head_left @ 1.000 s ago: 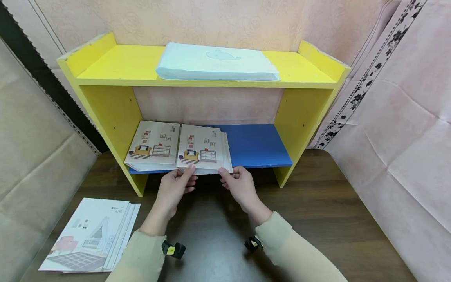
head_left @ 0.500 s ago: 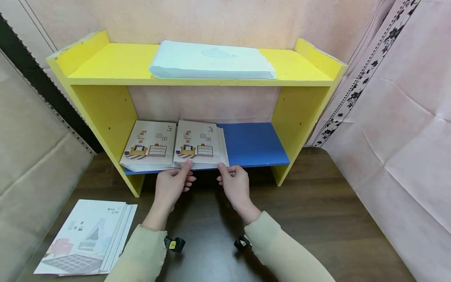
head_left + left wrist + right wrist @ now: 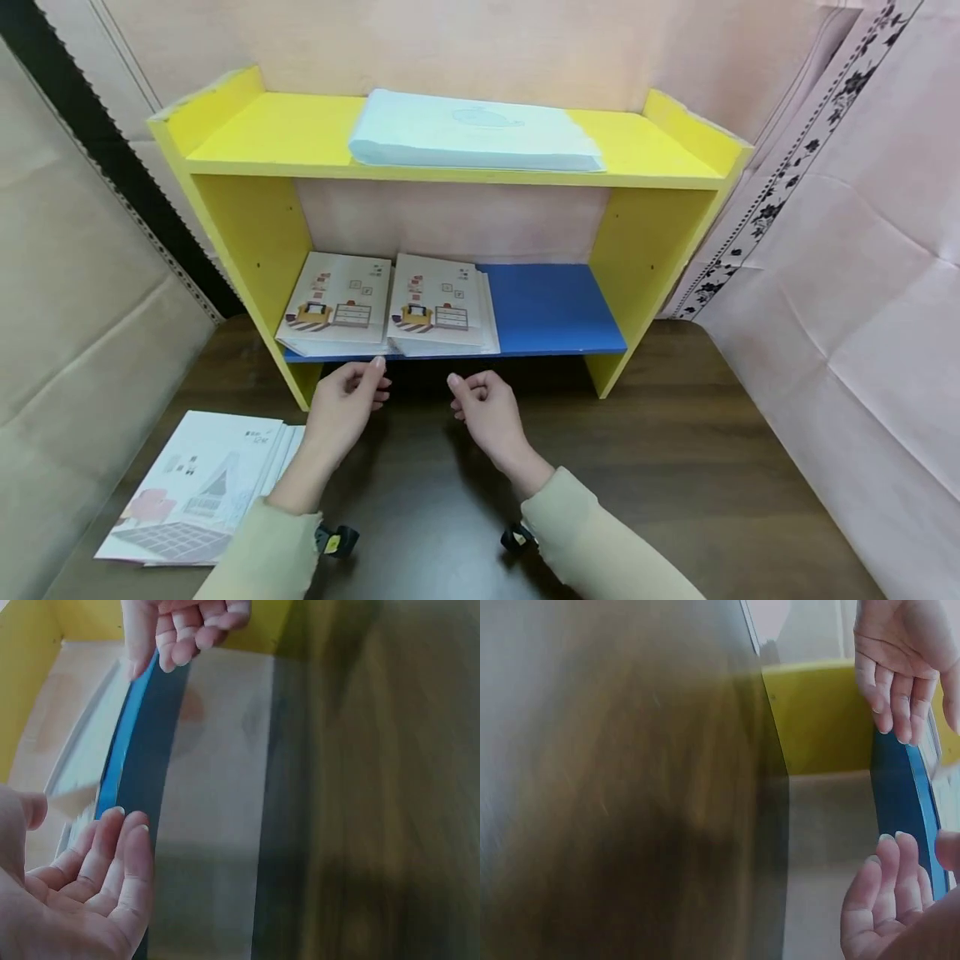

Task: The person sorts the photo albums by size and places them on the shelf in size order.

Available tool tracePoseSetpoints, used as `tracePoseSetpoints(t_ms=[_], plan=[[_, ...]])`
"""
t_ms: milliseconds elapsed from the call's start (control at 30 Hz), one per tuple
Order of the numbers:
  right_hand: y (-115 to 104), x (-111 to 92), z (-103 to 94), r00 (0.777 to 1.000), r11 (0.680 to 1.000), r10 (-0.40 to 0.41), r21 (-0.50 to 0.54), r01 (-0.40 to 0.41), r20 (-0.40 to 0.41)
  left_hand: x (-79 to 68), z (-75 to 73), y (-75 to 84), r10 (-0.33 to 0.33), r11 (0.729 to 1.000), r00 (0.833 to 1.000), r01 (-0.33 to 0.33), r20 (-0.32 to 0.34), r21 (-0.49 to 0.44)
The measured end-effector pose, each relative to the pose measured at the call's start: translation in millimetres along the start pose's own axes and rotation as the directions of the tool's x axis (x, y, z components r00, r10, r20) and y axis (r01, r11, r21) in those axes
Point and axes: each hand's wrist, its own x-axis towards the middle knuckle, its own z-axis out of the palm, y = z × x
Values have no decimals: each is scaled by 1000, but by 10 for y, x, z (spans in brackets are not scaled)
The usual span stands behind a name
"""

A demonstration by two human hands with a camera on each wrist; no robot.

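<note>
Two stacks of white booklets lie side by side on the blue lower board [image 3: 551,308] of a small yellow shelf. The left stack [image 3: 341,300] sits by the yellow side wall, and the right stack [image 3: 435,304] lies close beside it. Both show the same printed cover with an orange and brown picture. My left hand [image 3: 341,408] is just in front of the board's edge, below the left stack, fingers loosely bent and holding nothing. My right hand [image 3: 491,417] is level with it, below the right stack, also holding nothing. Both wrist views show relaxed fingers near the blue edge.
Another pile of white booklets [image 3: 187,492] lies on the brown table at the left, partly behind my left sleeve. A folded light blue item [image 3: 476,133] with a whale print rests on the yellow top shelf [image 3: 300,125]. Pale cloth walls surround the table.
The right booklet stack has gone back flush onto the blue board beside the other. Both hands have let go and drawn back toward me from its front edge.
</note>
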Motion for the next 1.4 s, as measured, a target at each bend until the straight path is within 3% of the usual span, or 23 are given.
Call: tracePoseSetpoints(t_ms=[67,167,300,433,600,800,967,1233,1400], plan=[[27,-59,65,999,1000,20,7,-21,35,-57,-108,-59,23,995,1000,-23,0,99],[73,-142,195,995,998,54,16,-55,79,-163,-270,-152,27,966,1000,-26,1,257],[146,-210,416,990,994,77,70,-86,120,-289,-461,-254,-3,904,1000,-4,14,428],[181,-251,637,977,977,120,153,-147,174,-375,-649,-336,-11,848,1000,8,3,530],[150,-331,861,952,953,185,193,-234,243,-440,-875,-460,-29,811,998,55,-55,582],[152,-399,1065,926,934,211,215,-285,313,-441,-1178,-693,54,780,982,71,-180,621],[178,-443,1194,926,930,213,226,-290,310,-422,-1406,-871,-10,753,971,165,-240,637],[160,-477,1282,902,910,215,259,-324,373,-402,-1556,-1000,-199,656,956,294,-216,696],[135,-492,1340,885,898,244,251,-360,396,-422,-1532,-1026,-227,651,963,262,-146,713]])
